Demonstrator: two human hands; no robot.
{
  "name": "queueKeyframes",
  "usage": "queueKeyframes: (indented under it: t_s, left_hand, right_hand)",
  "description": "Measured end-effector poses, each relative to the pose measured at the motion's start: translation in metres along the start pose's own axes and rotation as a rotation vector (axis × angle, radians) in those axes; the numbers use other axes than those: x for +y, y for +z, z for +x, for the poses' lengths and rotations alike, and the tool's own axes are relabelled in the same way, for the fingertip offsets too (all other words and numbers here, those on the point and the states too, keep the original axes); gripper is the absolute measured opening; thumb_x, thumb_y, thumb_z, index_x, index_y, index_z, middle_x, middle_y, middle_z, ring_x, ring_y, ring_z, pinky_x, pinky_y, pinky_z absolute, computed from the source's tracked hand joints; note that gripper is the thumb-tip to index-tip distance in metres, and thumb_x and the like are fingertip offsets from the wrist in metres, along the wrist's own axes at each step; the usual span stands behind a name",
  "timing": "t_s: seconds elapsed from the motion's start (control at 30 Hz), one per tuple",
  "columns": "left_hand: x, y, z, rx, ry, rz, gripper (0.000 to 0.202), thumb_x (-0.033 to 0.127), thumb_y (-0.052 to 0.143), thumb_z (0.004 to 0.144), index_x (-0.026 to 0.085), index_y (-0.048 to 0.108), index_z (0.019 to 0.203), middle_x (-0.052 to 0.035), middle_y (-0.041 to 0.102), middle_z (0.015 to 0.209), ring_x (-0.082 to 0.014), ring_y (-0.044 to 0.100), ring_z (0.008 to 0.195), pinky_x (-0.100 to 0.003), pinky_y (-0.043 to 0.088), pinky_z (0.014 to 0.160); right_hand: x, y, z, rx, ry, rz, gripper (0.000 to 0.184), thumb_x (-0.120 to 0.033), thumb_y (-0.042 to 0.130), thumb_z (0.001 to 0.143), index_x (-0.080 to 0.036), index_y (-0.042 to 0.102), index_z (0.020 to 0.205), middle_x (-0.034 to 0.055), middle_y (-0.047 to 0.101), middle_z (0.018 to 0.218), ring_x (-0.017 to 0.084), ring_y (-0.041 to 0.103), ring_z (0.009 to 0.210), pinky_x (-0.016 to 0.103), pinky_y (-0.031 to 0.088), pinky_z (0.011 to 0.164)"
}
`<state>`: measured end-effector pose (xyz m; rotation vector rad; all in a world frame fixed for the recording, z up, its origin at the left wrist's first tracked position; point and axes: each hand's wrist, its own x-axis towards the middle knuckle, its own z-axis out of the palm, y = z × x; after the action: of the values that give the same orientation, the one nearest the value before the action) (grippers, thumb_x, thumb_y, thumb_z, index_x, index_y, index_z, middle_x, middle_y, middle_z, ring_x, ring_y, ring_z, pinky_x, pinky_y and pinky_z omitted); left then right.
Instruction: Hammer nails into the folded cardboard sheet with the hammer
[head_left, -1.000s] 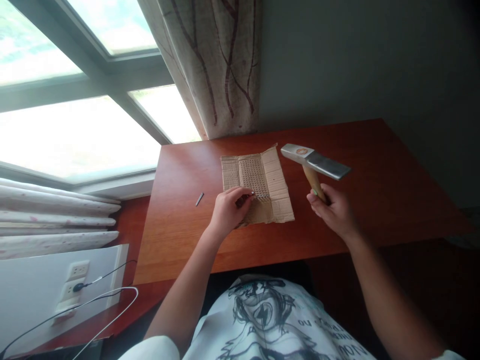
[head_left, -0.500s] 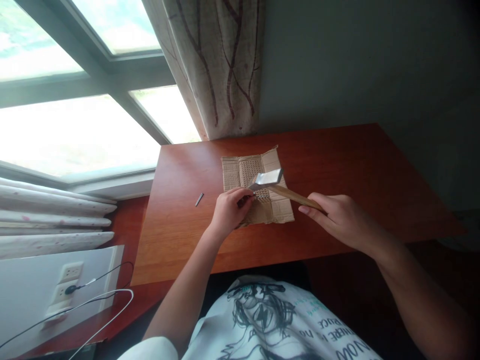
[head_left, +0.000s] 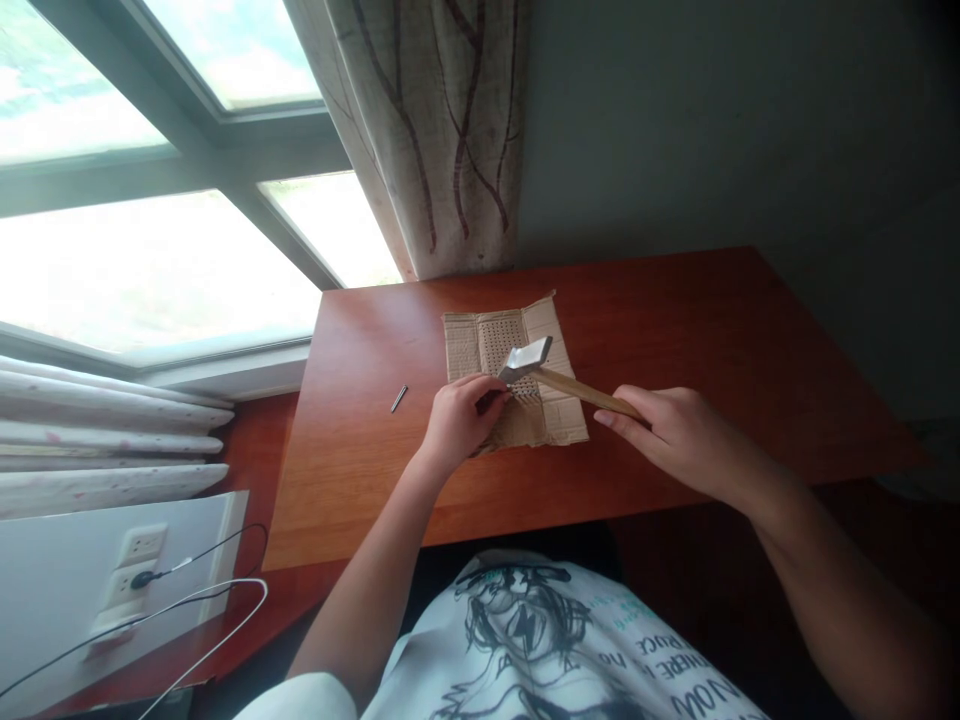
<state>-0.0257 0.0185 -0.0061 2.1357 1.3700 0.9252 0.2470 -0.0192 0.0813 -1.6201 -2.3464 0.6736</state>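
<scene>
A hammer (head_left: 532, 356) with a pale metal head and a wooden handle is gripped near the handle's end by my right hand (head_left: 664, 430). Its head hangs just above the fingers of my left hand (head_left: 463, 412). Those fingers are pinched together over the cardboard; what lies between them is too small and hidden to name. Flattened brown cardboard (head_left: 556, 412) lies under the hammer and my left hand, creased into panels. Rows of small holes fill its middle panel. To the left, a couple of thin metal pieces like nails (head_left: 399, 398) lie on the table.
The reddish-brown wooden table (head_left: 675, 330) stands against the wall. A window (head_left: 135, 270) and a patterned curtain (head_left: 450, 140) are beyond its left side. Wall sockets (head_left: 131, 575) with plugged cables are at lower left.
The hammer head has shifted slightly left, closer to my left fingers. My left hand, the cardboard and the metal pieces stay in place.
</scene>
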Motion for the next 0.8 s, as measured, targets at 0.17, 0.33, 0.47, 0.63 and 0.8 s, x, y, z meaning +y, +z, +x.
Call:
queueKeyframes:
  t_s: [0.17,0.33,0.47,0.63,0.8]
  left_hand:
    - [0.0,0.0,0.0,-0.005,-0.004,-0.024,0.01,0.02,0.062,0.089,0.02,0.071,0.085,-0.0022,0.072,0.079,-0.0127,0.06,0.063,-0.023,0.044,0.061]
    - [0.001,-0.001,0.0,-0.012,-0.008,-0.014,0.01,0.018,0.062,0.088,0.02,0.071,0.084,-0.0017,0.071,0.077,-0.0128,0.059,0.062,-0.023,0.043,0.06]
    - [0.0,0.0,0.001,-0.019,-0.013,0.007,0.009,0.017,0.063,0.087,0.019,0.071,0.084,-0.0019,0.071,0.078,-0.0125,0.059,0.062,-0.023,0.042,0.059]
    - [0.002,-0.004,0.001,-0.048,-0.004,0.008,0.008,0.017,0.063,0.088,0.019,0.071,0.088,-0.0021,0.07,0.079,-0.0126,0.059,0.063,-0.023,0.044,0.06]
    - [0.004,-0.01,-0.004,0.006,0.01,0.051,0.018,0.023,0.062,0.09,0.02,0.07,0.106,-0.006,0.073,0.098,-0.0169,0.065,0.079,-0.029,0.053,0.074]
  right_hand:
    - [0.002,0.005,-0.001,0.009,0.004,-0.009,0.038,-0.05,0.046,0.1,-0.024,0.044,0.072,-0.0009,0.058,0.06,0.015,0.054,0.052,0.029,0.031,0.052]
    - [0.005,0.009,-0.001,-0.028,0.019,-0.019,0.036,-0.049,0.045,0.1,-0.024,0.049,0.074,0.0003,0.061,0.062,0.017,0.057,0.054,0.029,0.03,0.052]
    - [0.005,0.01,0.0,-0.058,0.031,-0.024,0.037,-0.05,0.045,0.1,-0.024,0.048,0.073,0.0,0.061,0.061,0.017,0.057,0.054,0.029,0.03,0.052]
    - [0.003,0.007,-0.002,-0.021,0.028,0.019,0.038,-0.05,0.045,0.1,-0.024,0.046,0.072,-0.0008,0.058,0.059,0.015,0.055,0.052,0.029,0.031,0.052]
    - [0.007,0.01,-0.003,0.02,0.022,0.01,0.038,-0.049,0.047,0.099,-0.024,0.046,0.07,-0.0009,0.058,0.057,0.015,0.053,0.05,0.029,0.03,0.052]
